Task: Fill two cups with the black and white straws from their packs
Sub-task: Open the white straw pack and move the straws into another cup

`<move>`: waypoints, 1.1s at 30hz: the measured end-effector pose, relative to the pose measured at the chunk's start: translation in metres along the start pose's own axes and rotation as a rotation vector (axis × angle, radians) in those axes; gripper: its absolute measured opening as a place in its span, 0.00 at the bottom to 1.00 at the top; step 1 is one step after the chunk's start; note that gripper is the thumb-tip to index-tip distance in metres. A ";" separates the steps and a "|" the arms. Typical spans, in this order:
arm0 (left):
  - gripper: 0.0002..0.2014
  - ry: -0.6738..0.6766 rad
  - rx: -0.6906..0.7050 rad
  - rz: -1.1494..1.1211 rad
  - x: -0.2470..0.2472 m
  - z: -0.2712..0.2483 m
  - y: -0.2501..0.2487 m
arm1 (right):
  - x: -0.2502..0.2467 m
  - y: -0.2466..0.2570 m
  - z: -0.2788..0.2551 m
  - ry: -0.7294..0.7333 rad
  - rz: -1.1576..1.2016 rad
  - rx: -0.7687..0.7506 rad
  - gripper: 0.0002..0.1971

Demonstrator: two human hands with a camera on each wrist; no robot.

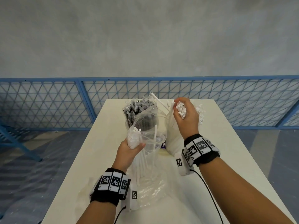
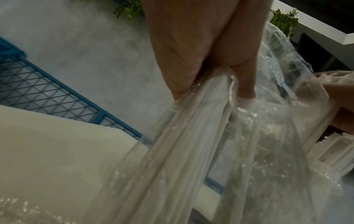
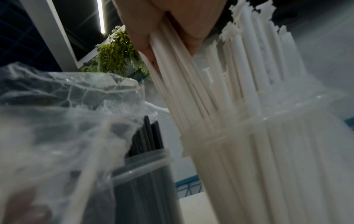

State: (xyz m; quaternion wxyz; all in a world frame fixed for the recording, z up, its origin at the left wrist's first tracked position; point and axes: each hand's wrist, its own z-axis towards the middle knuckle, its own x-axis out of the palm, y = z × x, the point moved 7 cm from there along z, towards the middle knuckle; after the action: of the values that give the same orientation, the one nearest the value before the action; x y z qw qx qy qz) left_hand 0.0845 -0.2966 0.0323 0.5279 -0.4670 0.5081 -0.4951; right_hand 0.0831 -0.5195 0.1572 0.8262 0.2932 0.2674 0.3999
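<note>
My left hand [image 1: 129, 147] grips the clear plastic pack [image 1: 145, 143] with white straws [image 1: 142, 165] still inside; the wrist view shows my fingers [image 2: 191, 60] curled round the bunched pack [image 2: 191, 136]. My right hand [image 1: 184, 113] holds a bundle of white straws [image 1: 181, 110] by their tops, their lower ends inside the clear cup of white straws [image 3: 277, 166]. Beside it stands a clear cup [image 3: 149, 181] full of black straws [image 1: 137, 109], partly covered by the plastic film.
The white table [image 1: 226, 151] carries crumpled clear wrapping [image 1: 150, 194] near its front edge. One loose white straw [image 1: 159, 101] leans between the two cups. A blue mesh fence [image 1: 48, 102] runs behind the table.
</note>
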 end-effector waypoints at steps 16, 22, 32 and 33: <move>0.18 -0.015 0.012 -0.004 -0.006 0.000 0.005 | -0.003 0.010 -0.008 0.025 -0.272 -0.161 0.15; 0.17 -0.009 0.008 -0.041 -0.008 -0.006 0.005 | 0.031 0.029 -0.060 0.279 -0.121 -0.080 0.07; 0.27 0.203 0.066 -0.140 0.003 -0.013 -0.012 | 0.080 -0.005 -0.089 0.710 -0.040 0.168 0.22; 0.29 0.228 0.067 -0.137 0.003 -0.013 -0.013 | 0.082 -0.007 -0.090 0.728 -0.020 0.190 0.23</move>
State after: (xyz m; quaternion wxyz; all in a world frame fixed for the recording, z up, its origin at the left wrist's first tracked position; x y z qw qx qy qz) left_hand 0.0707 -0.3007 0.0441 0.4470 -0.4234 0.5149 -0.5965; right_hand 0.0697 -0.4318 0.0743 0.6501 0.2043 0.5825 0.4431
